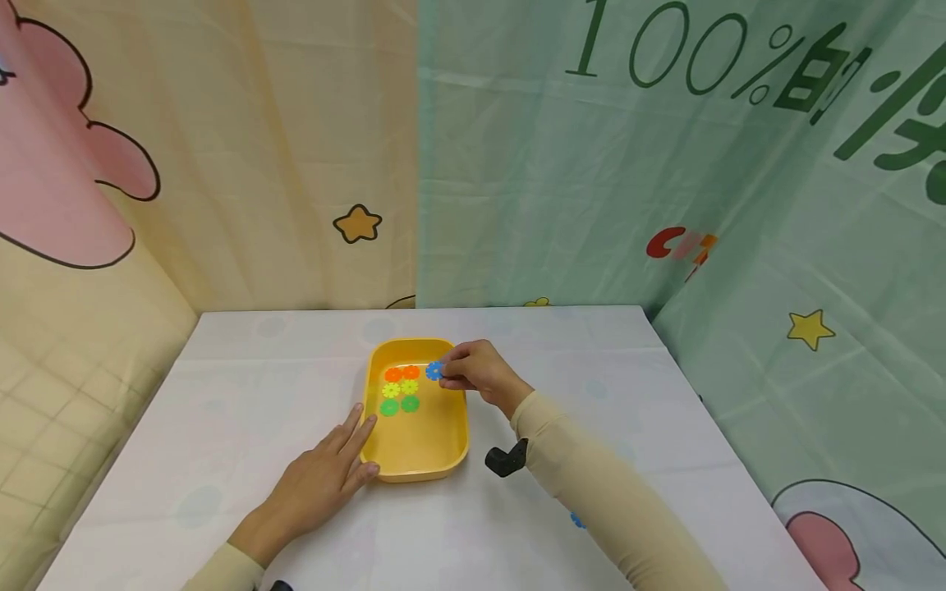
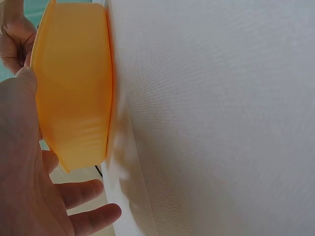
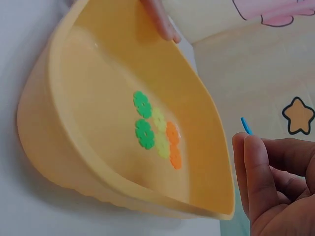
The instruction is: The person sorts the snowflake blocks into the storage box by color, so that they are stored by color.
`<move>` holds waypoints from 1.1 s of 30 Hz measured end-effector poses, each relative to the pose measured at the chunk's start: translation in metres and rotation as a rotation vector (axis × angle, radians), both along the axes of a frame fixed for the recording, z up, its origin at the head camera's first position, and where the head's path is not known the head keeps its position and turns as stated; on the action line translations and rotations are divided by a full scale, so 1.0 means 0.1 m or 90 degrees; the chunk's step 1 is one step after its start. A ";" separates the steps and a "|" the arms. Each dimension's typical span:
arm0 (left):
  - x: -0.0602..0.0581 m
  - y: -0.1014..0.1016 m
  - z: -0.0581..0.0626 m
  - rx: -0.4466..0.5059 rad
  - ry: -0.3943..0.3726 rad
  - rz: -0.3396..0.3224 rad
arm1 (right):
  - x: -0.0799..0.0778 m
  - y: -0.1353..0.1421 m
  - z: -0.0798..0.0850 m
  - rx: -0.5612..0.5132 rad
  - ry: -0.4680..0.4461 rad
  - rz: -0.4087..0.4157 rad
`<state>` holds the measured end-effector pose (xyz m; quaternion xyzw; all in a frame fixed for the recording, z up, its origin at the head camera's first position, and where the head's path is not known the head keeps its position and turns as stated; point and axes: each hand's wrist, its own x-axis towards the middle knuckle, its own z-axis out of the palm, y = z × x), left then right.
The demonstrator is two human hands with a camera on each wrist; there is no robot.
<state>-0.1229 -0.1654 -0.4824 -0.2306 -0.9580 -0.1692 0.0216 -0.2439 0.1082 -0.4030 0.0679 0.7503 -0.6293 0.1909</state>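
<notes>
A yellow plastic tray [image 1: 415, 443] stands on the table. In its far left part lie two orange [image 1: 393, 374], two yellow-green [image 1: 391, 391] and two green snowflake discs [image 1: 389, 406], paired in rows. My right hand [image 1: 484, 373] pinches a blue snowflake disc [image 1: 434, 371] over the tray's far right part; in the right wrist view the blue disc [image 3: 246, 125] shows edge-on at the fingertips, above the rim. My left hand [image 1: 318, 484] touches the tray's left side with fingers extended; in the left wrist view its thumb meets the tray's rim [image 2: 37, 93].
Another blue disc [image 1: 578, 519] lies on the white-covered table [image 1: 473, 533], partly hidden by the right forearm. Printed curtains [image 1: 517, 180] hang behind the table and at both sides.
</notes>
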 end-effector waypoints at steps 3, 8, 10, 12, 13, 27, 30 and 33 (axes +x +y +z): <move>0.00 0.00 0.00 0.003 0.000 -0.002 | 0.03 -0.09 -0.07 0.004 -0.006 0.009; -0.01 0.00 -0.01 0.007 -0.001 -0.005 | 0.08 -0.24 -0.16 0.016 -0.015 0.021; -0.01 -0.01 -0.02 0.007 -0.003 -0.005 | 0.09 -0.29 -0.19 0.023 -0.019 0.027; -0.01 -0.01 -0.03 0.010 -0.006 -0.005 | 0.10 -0.33 -0.22 0.031 -0.021 0.033; -0.01 -0.01 -0.03 0.010 -0.008 -0.006 | 0.11 -0.36 -0.24 0.037 -0.023 0.035; -0.04 -0.04 -0.03 0.007 -0.017 -0.010 | 0.30 -0.67 -0.40 0.157 -0.018 0.079; -0.04 -0.03 -0.04 0.009 -0.015 -0.014 | 0.32 -0.70 -0.45 0.164 -0.018 0.074; -0.05 -0.03 -0.04 0.009 -0.015 -0.016 | 0.33 -0.72 -0.48 0.152 -0.027 0.059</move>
